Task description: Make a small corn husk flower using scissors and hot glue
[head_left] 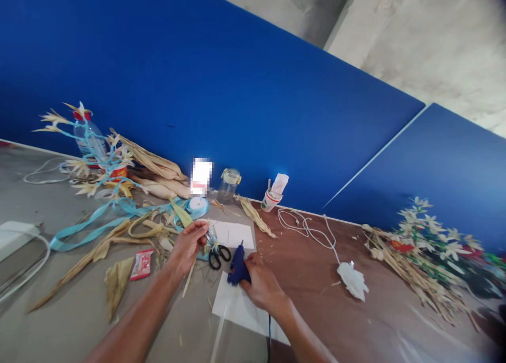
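My right hand (pixel 261 286) is closed round a blue glue gun (pixel 238 265), its nozzle pointing up and away over a white sheet of paper (pixel 241 309). My left hand (pixel 190 245) pinches a thin wooden stick (pixel 190 274) that carries a small piece wrapped in light blue ribbon at its upper end. Black-handled scissors (pixel 219 256) lie on the table between the two hands.
Dried corn husks (pixel 156 165), light blue ribbon (pixel 85 228) and a ribbon roll (pixel 197 205) crowd the left. A bottle with husk flowers (pixel 90 139), a glass jar (pixel 228 186), a paper cup (pixel 272 198), a white cable (pixel 306 227) and a husk-flower bundle (pixel 425 257) stand before the blue wall.
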The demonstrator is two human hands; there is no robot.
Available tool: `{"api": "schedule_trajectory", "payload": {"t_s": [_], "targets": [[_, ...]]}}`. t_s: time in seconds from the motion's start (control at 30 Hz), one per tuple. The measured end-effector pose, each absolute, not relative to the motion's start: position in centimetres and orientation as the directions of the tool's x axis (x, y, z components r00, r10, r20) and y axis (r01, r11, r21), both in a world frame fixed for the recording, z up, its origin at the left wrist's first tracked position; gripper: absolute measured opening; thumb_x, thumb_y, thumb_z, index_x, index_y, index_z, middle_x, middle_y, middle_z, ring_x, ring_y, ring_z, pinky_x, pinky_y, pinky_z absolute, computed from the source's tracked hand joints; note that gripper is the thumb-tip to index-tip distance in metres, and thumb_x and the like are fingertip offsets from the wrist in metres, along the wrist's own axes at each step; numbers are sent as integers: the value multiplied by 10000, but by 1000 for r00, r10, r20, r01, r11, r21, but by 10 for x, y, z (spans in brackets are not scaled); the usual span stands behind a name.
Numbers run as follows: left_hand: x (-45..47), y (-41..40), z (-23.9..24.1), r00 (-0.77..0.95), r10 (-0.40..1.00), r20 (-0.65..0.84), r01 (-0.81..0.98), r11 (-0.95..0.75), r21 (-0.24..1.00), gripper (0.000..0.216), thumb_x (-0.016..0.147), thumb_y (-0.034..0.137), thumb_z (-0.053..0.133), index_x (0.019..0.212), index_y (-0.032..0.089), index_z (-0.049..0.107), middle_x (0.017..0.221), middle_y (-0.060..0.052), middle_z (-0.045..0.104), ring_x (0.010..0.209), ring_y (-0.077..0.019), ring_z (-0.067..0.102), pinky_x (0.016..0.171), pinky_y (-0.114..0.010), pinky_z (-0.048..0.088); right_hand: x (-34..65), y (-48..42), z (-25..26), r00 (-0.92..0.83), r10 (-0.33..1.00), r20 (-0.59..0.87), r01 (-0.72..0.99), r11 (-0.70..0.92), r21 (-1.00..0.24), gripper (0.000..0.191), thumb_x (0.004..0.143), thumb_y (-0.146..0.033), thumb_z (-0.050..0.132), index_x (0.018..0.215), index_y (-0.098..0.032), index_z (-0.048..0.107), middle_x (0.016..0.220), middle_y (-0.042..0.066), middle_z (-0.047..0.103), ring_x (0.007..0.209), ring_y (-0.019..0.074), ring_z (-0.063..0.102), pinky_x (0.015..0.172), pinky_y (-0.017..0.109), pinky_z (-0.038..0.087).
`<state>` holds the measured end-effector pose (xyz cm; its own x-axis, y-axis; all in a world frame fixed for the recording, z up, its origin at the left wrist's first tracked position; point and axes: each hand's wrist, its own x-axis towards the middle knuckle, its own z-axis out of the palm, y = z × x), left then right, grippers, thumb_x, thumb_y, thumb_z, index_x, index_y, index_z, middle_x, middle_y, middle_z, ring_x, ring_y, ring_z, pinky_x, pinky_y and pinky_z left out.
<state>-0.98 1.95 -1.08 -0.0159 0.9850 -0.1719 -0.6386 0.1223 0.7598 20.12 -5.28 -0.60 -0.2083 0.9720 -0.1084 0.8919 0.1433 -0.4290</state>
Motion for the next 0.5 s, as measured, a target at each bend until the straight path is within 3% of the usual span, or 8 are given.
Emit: {"api": "schedule_trajectory", "payload": {"t_s": [0.17, 0.27, 0.37, 0.43, 0.5], "targets": [[-9, 20, -12, -34, 985, -166, -608, 112, 786, 236, 566, 227, 772, 739, 131, 645, 612, 39, 557, 455, -34, 447, 426, -152, 365, 221, -47, -10, -125, 989, 72, 638, 136, -758, 276, 653, -124, 543, 915, -169, 619, 920, 64, 566, 853, 197, 568, 796, 301, 438], [-8, 21, -14, -43, 983, -177, -584, 119, 803, 238, 565, 256, 769, 717, 132, 633, 608, 42, 551, 455, -36, 438, 418, -156, 338, 227, -46, -2, -104, 994, -19, 333, 17, -943, 301, 703, -277, 595, 989, -184, 603, 744, 11, 548, 645, 144, 528, 618, 265, 437], [-7, 22, -17, -54, 985, -166, -567, 107, 817, 237, 569, 275, 766, 693, 133, 622, 613, 40, 555, 464, -33, 430, 427, -156, 323, 218, -43, 10, -185, 978, -95, 160, -65, -985, 378, 670, -375, 671, 992, -192, 592, 663, -26, 513, 537, 99, 460, 519, 225, 383], [-8, 23, -19, -53, 986, -158, -550, 103, 829, 236, 578, 282, 762, 702, 136, 624, 619, 38, 559, 475, -32, 431, 435, -154, 320, 205, -40, 19, -255, 960, -115, 169, -73, -983, 339, 675, -410, 675, 924, -194, 596, 638, -36, 507, 494, 83, 425, 481, 214, 361], [-9, 23, -19, -62, 985, -159, -530, 102, 842, 235, 584, 285, 760, 709, 138, 626, 624, 36, 559, 484, -34, 432, 435, -153, 314, 190, -36, 25, -299, 953, -36, 210, 29, -977, 301, 675, -399, 683, 873, -191, 595, 710, -14, 562, 557, 99, 480, 530, 223, 399]]}}
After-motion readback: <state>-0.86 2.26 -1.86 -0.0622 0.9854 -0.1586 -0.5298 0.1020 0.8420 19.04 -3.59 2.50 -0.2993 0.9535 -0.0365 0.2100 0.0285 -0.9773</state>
